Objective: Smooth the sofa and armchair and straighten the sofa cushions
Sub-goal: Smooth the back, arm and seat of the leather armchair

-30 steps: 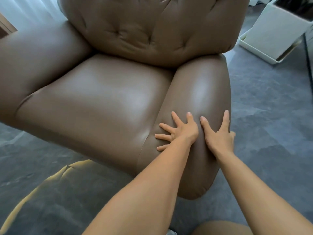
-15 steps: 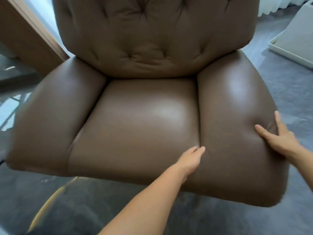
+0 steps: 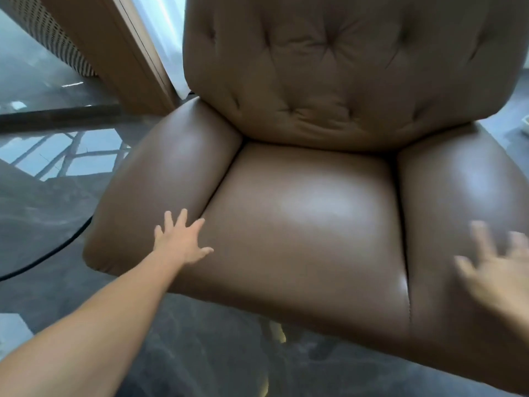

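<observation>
A brown leather armchair [image 3: 309, 213] fills the view, with a tufted backrest [image 3: 337, 70], a smooth seat cushion and two padded arms. My left hand [image 3: 180, 242] lies flat with fingers spread at the seam between the chair's left arm [image 3: 160, 181] and the seat. My right hand [image 3: 498, 270] is blurred with motion, fingers apart, over the front of the chair's right arm [image 3: 469, 196]. Neither hand holds anything. No sofa is in view.
Grey floor [image 3: 200, 353] lies under and around the chair. A black cable [image 3: 48, 256] curves across the floor at the left. A wooden panel [image 3: 114, 47] and a glass surface stand at the upper left behind the chair.
My view has shifted toward the chair's left side. My left hand has moved from the right seam across the seat to the left seam. My right hand has lifted off the right arm's edge and is in motion.
</observation>
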`<state>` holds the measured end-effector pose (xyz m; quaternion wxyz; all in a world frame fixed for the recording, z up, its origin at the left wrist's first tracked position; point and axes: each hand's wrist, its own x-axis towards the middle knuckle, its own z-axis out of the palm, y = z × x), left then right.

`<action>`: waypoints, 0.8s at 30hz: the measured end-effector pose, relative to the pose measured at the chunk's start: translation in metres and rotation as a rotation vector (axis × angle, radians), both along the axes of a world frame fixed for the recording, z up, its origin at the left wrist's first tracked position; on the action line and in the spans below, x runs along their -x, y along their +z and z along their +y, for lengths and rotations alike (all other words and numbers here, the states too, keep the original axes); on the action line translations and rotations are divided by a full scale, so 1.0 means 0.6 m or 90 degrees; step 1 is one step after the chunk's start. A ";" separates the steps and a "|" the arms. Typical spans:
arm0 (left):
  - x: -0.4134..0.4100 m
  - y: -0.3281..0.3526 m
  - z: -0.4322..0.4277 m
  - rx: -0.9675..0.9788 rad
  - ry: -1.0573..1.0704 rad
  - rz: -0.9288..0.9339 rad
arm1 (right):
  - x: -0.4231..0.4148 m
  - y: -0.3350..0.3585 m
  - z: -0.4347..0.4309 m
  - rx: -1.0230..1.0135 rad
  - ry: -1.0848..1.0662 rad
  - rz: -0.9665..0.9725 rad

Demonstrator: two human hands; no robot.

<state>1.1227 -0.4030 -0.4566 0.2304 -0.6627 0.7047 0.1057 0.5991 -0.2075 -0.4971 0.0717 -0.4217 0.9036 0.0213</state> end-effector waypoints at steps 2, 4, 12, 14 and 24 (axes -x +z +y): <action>0.021 -0.024 -0.008 -0.047 -0.036 0.059 | -0.134 -0.001 -0.048 -0.082 0.125 -0.094; 0.063 -0.066 -0.017 -0.060 -0.063 0.148 | -0.266 -0.026 -0.113 -0.113 0.169 -0.187; 0.154 -0.272 -0.022 0.285 -0.131 0.218 | -0.396 -0.200 -0.176 -0.010 -0.001 -0.001; 0.150 -0.288 -0.013 0.298 -0.130 0.231 | -0.395 -0.210 -0.169 -0.025 0.000 0.013; 0.106 -0.324 0.060 0.234 -0.129 0.235 | -0.439 -0.232 -0.090 -0.079 -0.017 -0.006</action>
